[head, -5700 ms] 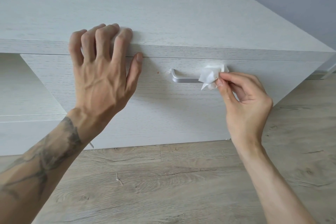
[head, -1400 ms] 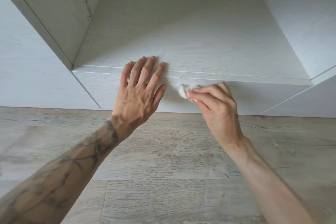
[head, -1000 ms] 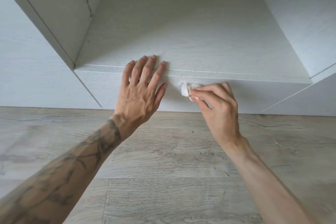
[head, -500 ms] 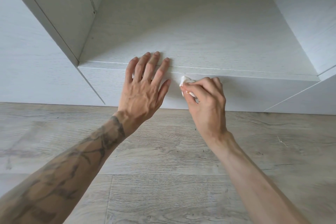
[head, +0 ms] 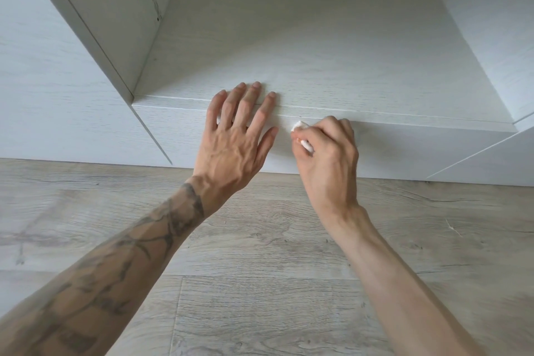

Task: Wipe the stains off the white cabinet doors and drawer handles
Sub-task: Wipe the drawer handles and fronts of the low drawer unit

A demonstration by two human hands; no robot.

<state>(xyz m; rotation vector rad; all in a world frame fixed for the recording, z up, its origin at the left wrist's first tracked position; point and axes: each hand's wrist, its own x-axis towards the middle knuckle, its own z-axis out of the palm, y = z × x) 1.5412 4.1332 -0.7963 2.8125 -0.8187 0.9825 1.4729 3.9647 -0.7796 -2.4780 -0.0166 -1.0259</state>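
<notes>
The white wood-grain cabinet fills the upper half of the head view, seen from above with an open shelf. Its low front panel runs along the floor. My left hand lies flat on the panel's top edge, fingers straight and spread. My right hand pinches a small crumpled white wipe and presses it against the front panel just below the edge. A tiny dark speck sits on the edge right above the wipe. No drawer handle is in view.
A side wall of the cabinet stands at the left, with small dark marks near its back corner. Another white panel rises at the right. Grey wood-look floor covers the lower half.
My right hand has slid the wipe a little to the left along the front panel, closer to my left hand. The left hand stays flat on the edge.
</notes>
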